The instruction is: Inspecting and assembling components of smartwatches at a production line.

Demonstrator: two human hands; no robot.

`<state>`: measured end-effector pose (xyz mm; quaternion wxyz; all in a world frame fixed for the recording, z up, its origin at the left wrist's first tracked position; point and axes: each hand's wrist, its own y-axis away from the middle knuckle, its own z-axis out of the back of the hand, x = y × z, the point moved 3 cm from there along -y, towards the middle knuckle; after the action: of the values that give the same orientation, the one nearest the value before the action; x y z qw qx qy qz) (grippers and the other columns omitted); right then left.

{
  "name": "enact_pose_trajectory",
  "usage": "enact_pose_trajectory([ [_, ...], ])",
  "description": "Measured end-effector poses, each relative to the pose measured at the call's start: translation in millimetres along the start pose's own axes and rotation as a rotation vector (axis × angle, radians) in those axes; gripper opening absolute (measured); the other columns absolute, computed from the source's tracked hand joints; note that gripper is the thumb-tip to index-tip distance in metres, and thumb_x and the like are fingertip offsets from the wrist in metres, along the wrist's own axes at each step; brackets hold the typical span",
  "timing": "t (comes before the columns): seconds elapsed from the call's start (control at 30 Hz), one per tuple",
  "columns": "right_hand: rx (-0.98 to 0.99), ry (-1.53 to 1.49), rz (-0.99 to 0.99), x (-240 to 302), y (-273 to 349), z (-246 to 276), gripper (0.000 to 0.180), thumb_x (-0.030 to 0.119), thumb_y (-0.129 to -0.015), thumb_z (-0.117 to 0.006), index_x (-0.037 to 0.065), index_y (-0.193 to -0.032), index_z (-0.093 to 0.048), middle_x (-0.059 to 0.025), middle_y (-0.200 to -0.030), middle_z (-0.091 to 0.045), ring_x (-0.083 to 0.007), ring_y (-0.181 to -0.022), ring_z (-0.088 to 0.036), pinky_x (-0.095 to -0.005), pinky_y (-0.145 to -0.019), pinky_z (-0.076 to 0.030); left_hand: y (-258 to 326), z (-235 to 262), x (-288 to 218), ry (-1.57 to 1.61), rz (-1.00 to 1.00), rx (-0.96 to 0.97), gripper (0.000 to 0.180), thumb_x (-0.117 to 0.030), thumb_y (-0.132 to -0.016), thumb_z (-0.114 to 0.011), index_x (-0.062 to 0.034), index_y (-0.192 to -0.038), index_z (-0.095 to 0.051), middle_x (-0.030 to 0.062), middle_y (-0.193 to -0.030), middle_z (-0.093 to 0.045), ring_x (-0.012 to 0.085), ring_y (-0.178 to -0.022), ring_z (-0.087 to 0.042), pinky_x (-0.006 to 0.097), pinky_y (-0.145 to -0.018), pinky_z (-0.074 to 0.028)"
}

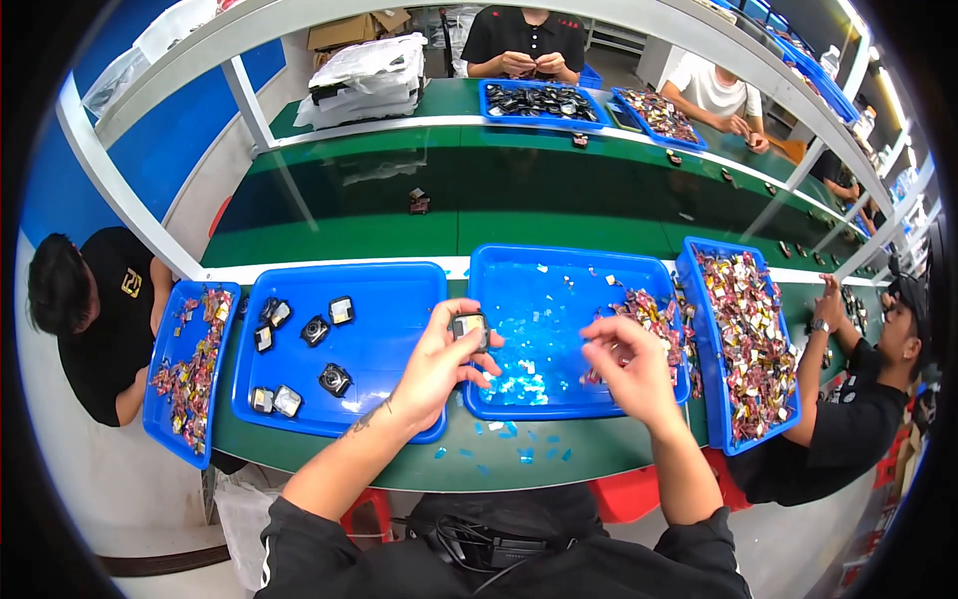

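Note:
My left hand (439, 354) is closed on a small black square device housing (469, 327) with a pale, yellowish face, between thumb and fingers. It is raised over the gap between two blue trays. My right hand (634, 364) is over the right one of these, a blue tray (569, 255) with shiny blue film scraps (519, 384) and a heap of small reddish and silver parts (649, 314). Its thumb and forefinger are apart, and nothing shows between them. The left blue tray (379, 384) carries several black housings (334, 379), some with pale faces.
Film scraps (526, 455) lie on the green table's front edge. Trays of small parts stand at far left (160, 399) and right (689, 245). Beyond a metal frame (349, 262) runs a green belt (349, 215) with scattered parts. Co-workers sit left, right and opposite.

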<state>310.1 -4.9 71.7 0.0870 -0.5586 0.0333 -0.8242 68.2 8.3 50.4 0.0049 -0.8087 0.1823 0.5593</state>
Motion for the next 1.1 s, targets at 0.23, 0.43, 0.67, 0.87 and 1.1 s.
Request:
enact_pose_trajectory([
  [0.23,0.107,-0.527,-0.049,21,1,-45,0.014,0.0,-0.083,-0.072,-0.001,-0.095,-0.065,-0.006,-0.091,-0.067,-0.0107,-0.081,-0.064,-0.0243,-0.076,-0.054,7,-13,1,-0.609,-0.426,0.143,0.015,-0.017,-0.081,-0.076,-0.0078,-0.092,-0.072,0.008,-0.1,-0.06,0.0218,-0.1,-0.056,0.034,-0.086,-0.046],
  [0.43,0.156,-0.526,-0.201,15,1,-59,0.01,0.002,-0.086,-0.069,-0.002,-0.095,-0.065,-0.0067,-0.089,-0.067,-0.0112,-0.078,-0.064,-0.0237,-0.07,-0.054,12,-9,11,-0.618,-0.537,0.085,0.015,-0.015,-0.078,-0.077,-0.0054,-0.087,-0.072,0.0081,-0.085,-0.062,0.0238,-0.086,-0.057,0.036,-0.079,-0.046],
  [0.67,0.143,-0.094,0.083,25,-1,-60,0.009,0.002,-0.087,-0.067,-0.001,-0.093,-0.06,-0.0079,-0.085,-0.066,-0.0139,-0.075,-0.065,-0.0272,-0.064,-0.052,12,-4,11,-0.714,-0.53,0.087,0.013,-0.015,-0.08,-0.074,-0.0048,-0.086,-0.069,0.0099,-0.093,-0.063,0.0249,-0.092,-0.058,0.036,-0.081,-0.046],
  [0.87,0.154,0.597,0.543,43,4,-68,0.013,-0.001,-0.08,-0.063,0.004,-0.088,-0.055,-0.0131,-0.077,-0.056,-0.0321,-0.068,-0.061,-0.0397,-0.058,-0.05,8,0,11,-0.652,-0.342,0.131,0.012,-0.015,-0.082,-0.071,-0.0041,-0.086,-0.069,0.0096,-0.087,-0.064,0.0256,-0.093,-0.058,0.038,-0.079,-0.047],
  [1.1,0.023,0.385,0.205,5,2,-50,0.021,-0.006,-0.082,-0.063,0.0,-0.102,-0.061,-0.0154,-0.097,-0.061,-0.0264,-0.081,-0.065,-0.0342,-0.068,-0.053,5,-2,22,-0.165,-0.044,0.221,0.014,-0.011,-0.093,-0.063,0.0024,-0.09,-0.066,0.0013,-0.081,-0.062,0.0053,-0.076,-0.058,0.022,-0.068,-0.047],
])
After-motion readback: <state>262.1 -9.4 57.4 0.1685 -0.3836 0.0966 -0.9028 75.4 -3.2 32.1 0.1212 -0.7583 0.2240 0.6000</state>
